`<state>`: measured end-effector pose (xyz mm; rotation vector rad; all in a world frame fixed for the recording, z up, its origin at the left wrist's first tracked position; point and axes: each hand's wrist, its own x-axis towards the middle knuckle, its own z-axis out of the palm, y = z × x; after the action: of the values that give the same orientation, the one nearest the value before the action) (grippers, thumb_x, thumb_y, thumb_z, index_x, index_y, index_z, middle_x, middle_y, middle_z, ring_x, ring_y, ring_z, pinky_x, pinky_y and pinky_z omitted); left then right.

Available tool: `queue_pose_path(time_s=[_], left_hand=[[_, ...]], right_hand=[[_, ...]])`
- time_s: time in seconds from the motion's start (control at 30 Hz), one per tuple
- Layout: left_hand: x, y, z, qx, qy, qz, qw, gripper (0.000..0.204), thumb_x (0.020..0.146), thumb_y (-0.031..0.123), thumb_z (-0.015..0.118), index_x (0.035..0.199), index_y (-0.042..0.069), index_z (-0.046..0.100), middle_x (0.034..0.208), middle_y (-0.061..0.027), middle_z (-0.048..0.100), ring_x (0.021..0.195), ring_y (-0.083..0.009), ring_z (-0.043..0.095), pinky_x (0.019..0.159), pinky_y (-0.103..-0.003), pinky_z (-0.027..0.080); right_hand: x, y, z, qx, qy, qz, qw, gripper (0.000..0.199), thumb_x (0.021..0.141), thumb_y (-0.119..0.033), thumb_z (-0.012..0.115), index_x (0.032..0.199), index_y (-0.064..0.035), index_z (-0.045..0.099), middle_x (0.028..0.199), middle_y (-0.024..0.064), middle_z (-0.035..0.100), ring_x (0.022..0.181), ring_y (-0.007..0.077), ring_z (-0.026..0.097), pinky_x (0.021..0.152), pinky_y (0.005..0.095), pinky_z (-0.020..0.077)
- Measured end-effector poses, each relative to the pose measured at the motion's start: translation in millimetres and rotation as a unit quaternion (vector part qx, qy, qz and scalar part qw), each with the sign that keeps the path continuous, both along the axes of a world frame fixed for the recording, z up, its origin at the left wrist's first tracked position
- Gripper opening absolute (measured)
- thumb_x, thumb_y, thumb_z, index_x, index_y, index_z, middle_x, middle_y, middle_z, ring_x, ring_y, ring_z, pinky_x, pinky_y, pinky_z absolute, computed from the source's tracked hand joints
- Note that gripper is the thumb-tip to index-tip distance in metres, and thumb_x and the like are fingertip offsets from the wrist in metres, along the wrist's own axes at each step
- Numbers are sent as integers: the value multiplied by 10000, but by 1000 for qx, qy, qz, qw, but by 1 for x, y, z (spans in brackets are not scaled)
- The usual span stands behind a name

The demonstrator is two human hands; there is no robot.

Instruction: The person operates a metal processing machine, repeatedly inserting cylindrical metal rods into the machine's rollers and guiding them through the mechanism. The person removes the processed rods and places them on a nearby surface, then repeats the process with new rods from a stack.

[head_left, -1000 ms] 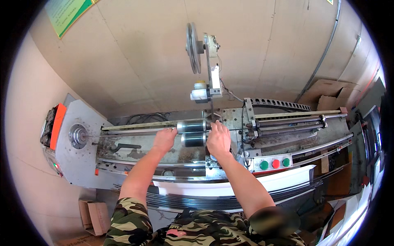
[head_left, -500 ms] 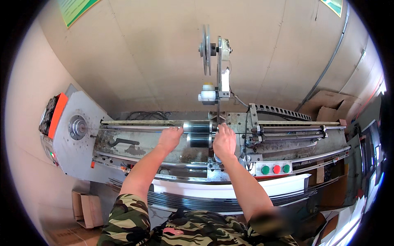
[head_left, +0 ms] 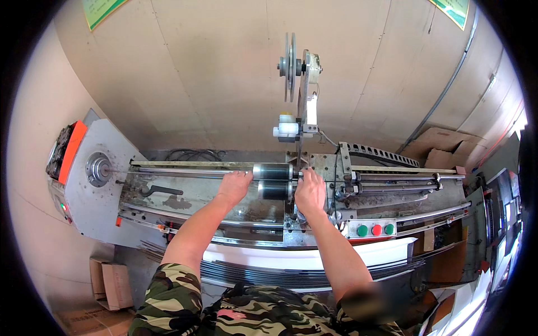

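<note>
View: head camera, looking down at a long metal machine bed (head_left: 185, 196) set against a pale panelled wall.

Work piece: two short dark metal rollers (head_left: 273, 180), one above the other as seen here, sitting near the middle of the bed.

Long axis: each roller lies left-right, in line with the thin steel shaft (head_left: 190, 169) that runs from the round hub (head_left: 98, 168) on the grey end plate (head_left: 89, 185) toward the centre.

Ends: the left ends face the left hand, the right ends face the upright post (head_left: 301, 106).

Left hand (head_left: 234, 187): at the left end of the rollers, fingers curled against them. How firmly it grips cannot be told; the palm side is hidden.

Right hand (head_left: 310, 191): at the right end of the rollers, fingers bent over the fittings there. No clear gap to the roller, and whether it closes on anything cannot be told.

Hands relative to piece: one at each end, rollers between them.

Above: the post carries a grooved wheel (head_left: 289, 66) and a small white block (head_left: 287, 127).

Right of centre: parallel rails (head_left: 403, 179), a dark cable chain (head_left: 381, 154), and a button panel (head_left: 374, 229) with green, red, green caps.

Left: curved black handle (head_left: 159, 190) on the bed; orange-edged housing (head_left: 67, 151) behind the end plate.

Floor: cardboard box (head_left: 112, 283) lower left, more cartons (head_left: 443, 151) upper right.

Clothing: camouflage sleeves (head_left: 168, 297), forearms bare.
</note>
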<state>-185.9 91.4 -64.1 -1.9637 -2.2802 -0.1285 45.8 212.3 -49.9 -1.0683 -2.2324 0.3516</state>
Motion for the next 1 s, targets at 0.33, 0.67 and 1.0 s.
queue_pose_path(time_s=[0.33,0.67,1.0], left_hand=[[-6,1,-15,0,-12,4,1000,128,877,96,548,991,59,594,904,-117,677,906,-311,664,743,-448,538],[-15,-2,-12,-1,-4,-17,1000,136,875,83,543,1002,53,581,881,-126,675,897,-305,672,741,-432,542],[-21,0,-22,10,2,-20,1000,130,866,90,556,991,65,575,863,-125,669,857,-302,670,722,-437,537]], right_hand=[[-6,1,-11,10,4,-2,1000,307,891,-103,546,1173,-1,614,1272,189,620,1169,363,571,1018,473,425],[-11,0,-13,-9,-4,1,1000,325,889,-103,572,1199,-9,598,1257,203,625,1156,388,574,1011,479,428],[-16,-2,-12,-34,-4,-2,999,322,887,-93,591,1197,-3,590,1231,203,633,1157,397,571,1014,475,424]])
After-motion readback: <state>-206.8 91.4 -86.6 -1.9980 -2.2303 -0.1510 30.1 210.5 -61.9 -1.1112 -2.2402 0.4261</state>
